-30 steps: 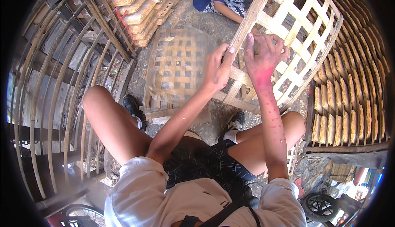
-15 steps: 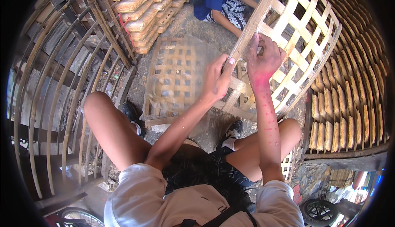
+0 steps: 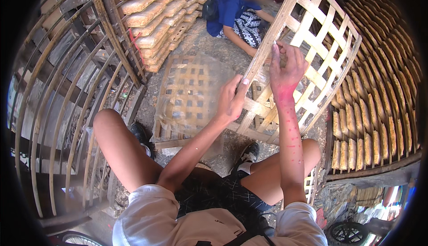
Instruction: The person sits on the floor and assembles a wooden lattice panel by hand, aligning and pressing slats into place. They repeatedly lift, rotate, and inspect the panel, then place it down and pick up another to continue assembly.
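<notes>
A woven bamboo tray [image 3: 318, 47] with a thick wooden edge bar stands tilted before me, its bar running from upper right to lower left. My left hand [image 3: 232, 101] grips the lower end of that bar, the thumb laid over its face. Farther up, my right hand [image 3: 289, 70] has its fingers curled beside the bar's inner side, thumb tip against the wood. Whatever the right fingers pinch is too small to make out. Red stain and spots mark the right wrist and forearm. Beneath, on the ground, lies another woven tray [image 3: 171, 136] partly covered by a clear plastic sheet [image 3: 209, 74].
Stacked tan slabs [image 3: 147, 23] rise at the far left beside a slatted bamboo rack [image 3: 89, 90]. Rows of similar slabs [image 3: 356, 121] fill a rack on the right. A co-worker in blue [image 3: 229, 12] crouches ahead, one arm reaching behind the tray. A wheel [image 3: 347, 232] shows at lower right.
My view has tilted up slightly, so more of the co-worker shows. The held tray has shifted a little left. Both hands stay at the bar, and the right fingers have changed their curl slightly.
</notes>
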A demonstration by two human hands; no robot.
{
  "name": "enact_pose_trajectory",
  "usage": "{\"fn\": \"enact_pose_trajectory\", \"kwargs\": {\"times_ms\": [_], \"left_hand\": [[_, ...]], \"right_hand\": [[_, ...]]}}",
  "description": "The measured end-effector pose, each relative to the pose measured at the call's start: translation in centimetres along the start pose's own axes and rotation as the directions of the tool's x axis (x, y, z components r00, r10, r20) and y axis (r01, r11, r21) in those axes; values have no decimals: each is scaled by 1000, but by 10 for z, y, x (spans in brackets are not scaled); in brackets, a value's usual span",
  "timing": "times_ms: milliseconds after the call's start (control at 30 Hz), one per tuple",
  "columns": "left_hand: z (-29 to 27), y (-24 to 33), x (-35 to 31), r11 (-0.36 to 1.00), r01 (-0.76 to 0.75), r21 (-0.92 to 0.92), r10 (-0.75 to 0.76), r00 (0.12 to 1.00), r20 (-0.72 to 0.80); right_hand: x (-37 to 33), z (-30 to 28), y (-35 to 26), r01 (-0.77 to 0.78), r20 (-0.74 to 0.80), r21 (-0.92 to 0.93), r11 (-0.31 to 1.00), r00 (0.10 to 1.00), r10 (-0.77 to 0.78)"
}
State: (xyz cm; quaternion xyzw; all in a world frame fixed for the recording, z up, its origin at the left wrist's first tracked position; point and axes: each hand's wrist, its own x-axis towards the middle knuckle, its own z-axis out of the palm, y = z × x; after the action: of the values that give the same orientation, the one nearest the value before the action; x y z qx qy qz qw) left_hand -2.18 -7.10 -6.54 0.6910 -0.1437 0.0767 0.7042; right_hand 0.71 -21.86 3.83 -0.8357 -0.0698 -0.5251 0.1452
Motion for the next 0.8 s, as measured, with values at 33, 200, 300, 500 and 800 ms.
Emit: {"fn": "enact_pose_trajectory", "kwargs": {"times_ms": [33,200,300,500,800], "left_hand": [[0,0,0,1000,19,-9,-19,1000,9],[4,1,-2,999,-35,-3,35,999,-20],[5,2,-1,998,-59,-25,58,998,-27],[4,2,-1,996,-89,9,90,995,-41],[3,3,-2,997,-78,24,79,996,-48]], "right_hand": [[2,0,1,-8,7,0,1000,1000,8],[19,6,8,-40,-8,2,999,999,40],[26,9,11,-8,-34,-17,1000,999,7],[34,16,9,-45,-41,14,999,998,46],[40,27,15,61,-152,-50,997,986,-68]]}}
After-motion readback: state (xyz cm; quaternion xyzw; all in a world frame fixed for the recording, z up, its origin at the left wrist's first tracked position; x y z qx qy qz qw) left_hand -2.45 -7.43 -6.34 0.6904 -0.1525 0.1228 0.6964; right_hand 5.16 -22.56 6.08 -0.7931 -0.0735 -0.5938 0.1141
